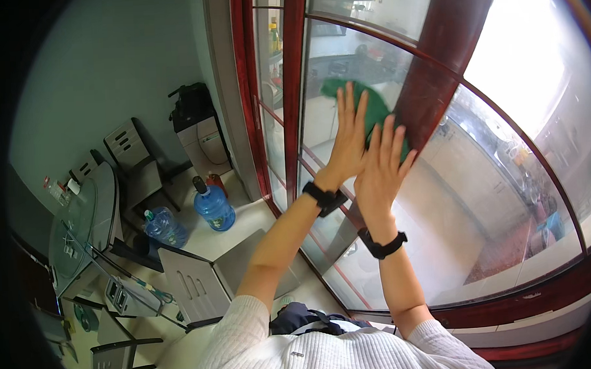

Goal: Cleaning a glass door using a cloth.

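Observation:
A green cloth [376, 106] lies spread against the glass pane [394, 69] of a sliding door with dark red wooden framing. My left hand [346, 139] presses on the cloth with outstretched fingers. Just below and to the right, my right hand [382, 169] also holds the cloth flat, its fingertips by the wide wooden stile [431, 82]. The hands meet near the thumbs, and their palms hide part of the cloth. Black bands circle both wrists.
Behind the glass is a kitchen counter [485, 178]. A grey chair [196, 285] stands close on my left. Farther left are two blue water bottles [214, 209] on the floor, a glass-topped table [77, 231] and a long pole [125, 273] leaning across its edge.

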{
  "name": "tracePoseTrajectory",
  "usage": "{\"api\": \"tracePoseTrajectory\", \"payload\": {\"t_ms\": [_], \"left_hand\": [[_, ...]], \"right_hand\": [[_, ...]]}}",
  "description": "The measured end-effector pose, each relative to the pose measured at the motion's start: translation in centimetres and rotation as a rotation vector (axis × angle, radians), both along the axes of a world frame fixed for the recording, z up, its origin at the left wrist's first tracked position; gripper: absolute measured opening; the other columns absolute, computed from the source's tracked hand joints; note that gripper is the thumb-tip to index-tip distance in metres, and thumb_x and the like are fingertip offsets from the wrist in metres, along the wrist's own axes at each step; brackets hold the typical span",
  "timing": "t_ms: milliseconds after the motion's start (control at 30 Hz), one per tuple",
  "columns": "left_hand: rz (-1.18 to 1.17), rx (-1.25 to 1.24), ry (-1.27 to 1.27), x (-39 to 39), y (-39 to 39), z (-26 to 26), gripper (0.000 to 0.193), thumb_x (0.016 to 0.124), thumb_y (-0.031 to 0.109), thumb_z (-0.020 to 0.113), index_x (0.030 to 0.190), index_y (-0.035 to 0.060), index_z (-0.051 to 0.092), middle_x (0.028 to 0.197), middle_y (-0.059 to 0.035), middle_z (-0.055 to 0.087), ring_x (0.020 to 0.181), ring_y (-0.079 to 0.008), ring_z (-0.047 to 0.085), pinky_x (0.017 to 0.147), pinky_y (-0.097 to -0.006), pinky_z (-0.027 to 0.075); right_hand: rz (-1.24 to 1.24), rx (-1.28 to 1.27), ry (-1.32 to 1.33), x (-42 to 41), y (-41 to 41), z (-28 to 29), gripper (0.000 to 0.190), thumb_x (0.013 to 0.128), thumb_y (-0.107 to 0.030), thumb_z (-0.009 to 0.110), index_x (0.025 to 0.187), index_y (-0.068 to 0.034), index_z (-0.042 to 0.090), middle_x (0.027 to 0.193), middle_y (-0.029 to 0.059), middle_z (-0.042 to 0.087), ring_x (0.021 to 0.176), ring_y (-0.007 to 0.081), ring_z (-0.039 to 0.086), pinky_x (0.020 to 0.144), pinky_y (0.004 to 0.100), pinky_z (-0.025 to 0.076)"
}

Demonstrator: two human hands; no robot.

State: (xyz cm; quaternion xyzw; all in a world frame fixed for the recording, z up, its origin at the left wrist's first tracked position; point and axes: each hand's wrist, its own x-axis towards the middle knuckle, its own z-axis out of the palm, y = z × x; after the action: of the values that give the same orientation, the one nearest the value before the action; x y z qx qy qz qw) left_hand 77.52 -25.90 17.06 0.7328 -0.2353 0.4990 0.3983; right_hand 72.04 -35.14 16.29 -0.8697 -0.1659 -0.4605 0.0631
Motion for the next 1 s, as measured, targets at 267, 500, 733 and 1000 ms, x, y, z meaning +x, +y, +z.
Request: {"api": "tracePoseTrajectory", "payload": {"t_ms": [267, 500, 733, 1000], "left_hand": [[-0.047, 0.039, -0.041, 3.4, 3.8, -0.2, 0.068, 0.092, 0.020, 0.052, 0.148, 0.0004, 0.021, 0.155, -0.0267, 0.006, 0.143, -0.0473, 0.004, 0.115, -0.0501, 0.013], [0.021, -0.248, 0.367, 5.0, 6.4, -23.6, 0.080, 0.092, 0.027, 0.056, 0.149, -0.0017, 0.008, 0.154, -0.0289, 0.000, 0.144, -0.0427, 0.001, 0.117, -0.0492, 0.004], [-0.034, -0.239, 0.654, 4.6, 6.3, -36.3, 0.083, 0.095, 0.032, 0.051, 0.150, 0.0008, -0.003, 0.155, -0.0271, -0.008, 0.144, -0.0430, -0.008, 0.116, -0.0510, 0.002], [-0.115, -0.172, 0.190, 5.5, 7.3, -8.1, 0.065, 0.098, 0.023, 0.041, 0.150, -0.0019, 0.010, 0.156, -0.0262, -0.005, 0.143, -0.0460, -0.007, 0.115, -0.0551, 0.003]], "right_hand": [[-0.055, 0.006, -0.039, 3.4, 3.8, -0.6, 0.058, 0.087, -0.010, 0.047, 0.144, -0.004, 0.035, 0.158, 0.0084, 0.019, 0.146, 0.0235, 0.015, 0.115, 0.0501, 0.006], [-0.036, -0.506, 0.237, 6.0, 6.9, -18.2, 0.064, 0.085, -0.011, 0.049, 0.147, -0.005, 0.031, 0.159, 0.0093, 0.016, 0.146, 0.0239, 0.015, 0.115, 0.0495, 0.014], [0.028, -0.449, 0.485, 4.0, 7.8, -23.4, 0.060, 0.087, -0.018, 0.046, 0.146, -0.007, 0.035, 0.159, 0.0054, 0.016, 0.147, 0.0201, 0.011, 0.117, 0.0443, 0.006], [-0.108, -0.238, 0.055, 6.3, 7.7, -6.9, 0.059, 0.085, -0.017, 0.053, 0.142, -0.009, 0.041, 0.157, 0.0093, 0.023, 0.145, 0.0289, 0.018, 0.112, 0.0576, 0.009]]}}
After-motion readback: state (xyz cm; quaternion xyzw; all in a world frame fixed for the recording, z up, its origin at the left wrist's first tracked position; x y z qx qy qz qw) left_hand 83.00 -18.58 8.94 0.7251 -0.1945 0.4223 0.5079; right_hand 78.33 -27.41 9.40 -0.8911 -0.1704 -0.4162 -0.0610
